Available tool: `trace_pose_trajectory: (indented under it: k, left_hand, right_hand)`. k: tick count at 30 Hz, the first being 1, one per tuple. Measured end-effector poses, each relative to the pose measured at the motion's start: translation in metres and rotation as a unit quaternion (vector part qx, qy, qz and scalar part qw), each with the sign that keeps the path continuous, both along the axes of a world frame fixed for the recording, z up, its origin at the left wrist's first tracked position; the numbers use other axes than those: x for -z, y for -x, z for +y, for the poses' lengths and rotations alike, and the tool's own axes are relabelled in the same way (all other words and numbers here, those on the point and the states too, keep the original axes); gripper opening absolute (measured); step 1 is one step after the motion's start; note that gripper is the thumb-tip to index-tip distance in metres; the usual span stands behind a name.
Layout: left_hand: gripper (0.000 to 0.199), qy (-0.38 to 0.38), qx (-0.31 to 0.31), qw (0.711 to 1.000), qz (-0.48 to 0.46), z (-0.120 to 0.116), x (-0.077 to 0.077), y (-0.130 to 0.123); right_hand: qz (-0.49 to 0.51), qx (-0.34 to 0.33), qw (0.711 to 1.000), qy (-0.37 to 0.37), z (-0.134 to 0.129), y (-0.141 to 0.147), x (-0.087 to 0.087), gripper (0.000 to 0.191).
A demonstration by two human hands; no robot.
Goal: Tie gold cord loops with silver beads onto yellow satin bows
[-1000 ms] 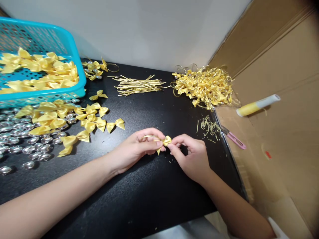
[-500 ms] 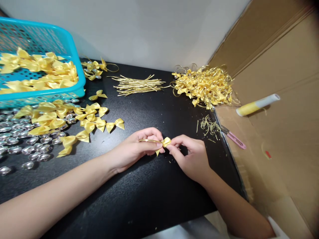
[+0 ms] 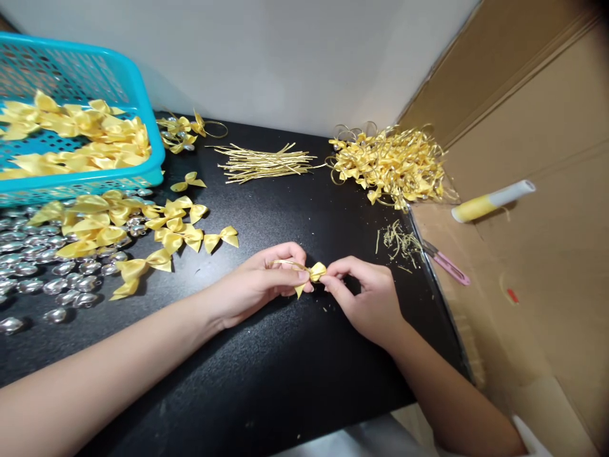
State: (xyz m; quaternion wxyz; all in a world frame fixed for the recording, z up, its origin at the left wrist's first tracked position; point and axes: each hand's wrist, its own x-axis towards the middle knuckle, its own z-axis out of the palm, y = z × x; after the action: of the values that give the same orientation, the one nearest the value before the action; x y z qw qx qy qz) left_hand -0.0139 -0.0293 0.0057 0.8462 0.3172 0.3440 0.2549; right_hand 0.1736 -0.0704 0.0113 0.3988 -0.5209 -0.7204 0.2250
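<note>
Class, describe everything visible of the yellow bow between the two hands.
Held over the black tabletop, the bow is yellow and glossy, like satin ribbon, with a puffed part above and a pointed tail below. The left hand grips its left side; the right hand meets its right edge. A thin gold strand curves toward it; any join is hidden.

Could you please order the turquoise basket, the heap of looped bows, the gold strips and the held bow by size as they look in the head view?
1. Turquoise basket, partly out of frame
2. Heap of looped bows
3. Gold strips
4. Held bow
</note>
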Motion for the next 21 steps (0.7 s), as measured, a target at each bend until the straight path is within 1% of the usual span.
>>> trace_pose_trajectory:
  k: [5, 10, 16, 21]
  left_hand:
    - [0.023, 0.006, 0.004, 1.000, 0.020, 0.0013, -0.0039, -0.0010]
    - [0.023, 0.008, 0.006, 1.000, 0.030, 0.0033, -0.0061, -0.0011]
    - [0.025, 0.006, 0.008, 0.999, 0.032, 0.0038, -0.0054, -0.0015]
    - [0.027, -0.002, 0.012, 0.999, 0.035, 0.0030, -0.0055, -0.0018]
  right_hand:
    - [-0.046, -0.028, 0.998, -0.037, 0.0026, -0.0038, -0.0040, 0.014]
    - [-0.057, -0.041, 0.996, -0.049, 0.0033, -0.0055, -0.0027, 0.016]
    - [-0.040, -0.031, 0.997, -0.056, 0.0031, -0.0021, -0.0011, 0.016]
    - [-0.010, -0.013, 0.999, -0.039, 0.0015, 0.0014, 0.0010, 0.014]
